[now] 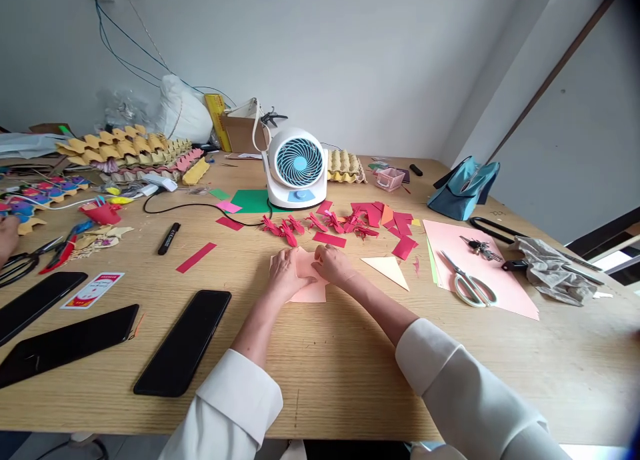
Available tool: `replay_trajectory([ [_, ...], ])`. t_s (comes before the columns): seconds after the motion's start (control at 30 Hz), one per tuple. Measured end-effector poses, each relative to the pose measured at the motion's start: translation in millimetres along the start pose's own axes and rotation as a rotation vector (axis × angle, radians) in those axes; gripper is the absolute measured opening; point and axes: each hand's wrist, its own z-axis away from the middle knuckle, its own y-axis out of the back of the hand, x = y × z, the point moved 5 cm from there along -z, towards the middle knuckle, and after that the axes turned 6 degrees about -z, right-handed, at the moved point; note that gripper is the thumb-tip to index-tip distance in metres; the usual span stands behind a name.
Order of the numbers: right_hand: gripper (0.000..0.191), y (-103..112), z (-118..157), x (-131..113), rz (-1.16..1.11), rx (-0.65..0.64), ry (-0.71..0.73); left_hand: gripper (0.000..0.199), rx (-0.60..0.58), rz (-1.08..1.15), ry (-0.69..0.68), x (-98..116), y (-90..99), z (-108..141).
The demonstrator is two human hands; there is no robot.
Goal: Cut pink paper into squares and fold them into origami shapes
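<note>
A light pink sheet of paper (311, 293) lies on the wooden table in front of me, partly covered by both hands. My left hand (286, 275) rests on its left side, fingers flat and thumb stretched across the sheet. At the upper right of the sheet, my right hand (333, 265) has its fingers curled and pressed together on the paper's edge. Just right of that hand lies a cream paper triangle (387, 271). Beyond my hands sit crumpled red paper pieces (287, 230) and a red strip (329, 239).
A white fan (299, 163) stands at the back. White-handled scissors (470, 283) lie on pink sheets (510, 293) at right. At left are a black phone (183, 343), a black marker (169, 239) and egg trays (120, 147). Another person's hand (7, 237) shows at the left edge.
</note>
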Motion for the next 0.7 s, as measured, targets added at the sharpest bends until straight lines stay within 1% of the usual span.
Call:
replay_trajectory([
  [0.07,0.034,0.1,1.3,0.3,-0.006,0.015,-0.012,0.087,0.006,-0.003,-0.007,0.0,0.3,0.0],
  [0.1,0.038,-0.2,1.6,0.1,-0.01,0.015,-0.021,0.087,0.008,-0.003,-0.008,0.5,1.0,0.1],
  [0.13,0.037,-0.7,1.6,-0.4,-0.014,0.008,-0.031,0.087,0.008,0.0,-0.008,1.1,1.9,0.3],
  [0.23,0.023,-2.9,2.0,-3.0,-0.025,-0.029,-0.051,0.088,0.005,0.015,-0.012,2.9,3.8,0.7],
  [0.3,0.02,-2.6,3.7,-4.9,-0.021,-0.025,-0.045,0.089,0.011,0.023,-0.019,3.1,4.0,0.9],
  [0.33,0.023,-1.8,4.9,-5.6,-0.016,-0.011,-0.037,0.089,0.015,0.022,-0.019,2.8,3.8,1.0],
  [0.43,0.041,0.8,8.6,-7.7,0.011,0.028,-0.013,0.087,0.016,0.001,-0.012,1.8,3.1,1.3],
  [0.47,0.043,1.3,9.2,-8.7,0.021,0.03,-0.007,0.087,0.012,-0.007,-0.008,1.7,3.2,1.4],
  [0.53,0.041,1.7,9.1,-11.2,0.043,0.023,0.001,0.088,-0.001,-0.013,0.0,2.0,3.8,1.7],
  [0.6,0.035,2.6,8.4,-13.9,0.067,0.021,-0.002,0.087,-0.01,-0.006,0.01,2.2,4.8,2.0],
  [0.7,0.028,5.1,9.6,-16.6,0.097,0.025,-0.014,0.083,0.004,0.007,0.02,1.5,6.1,2.3],
])
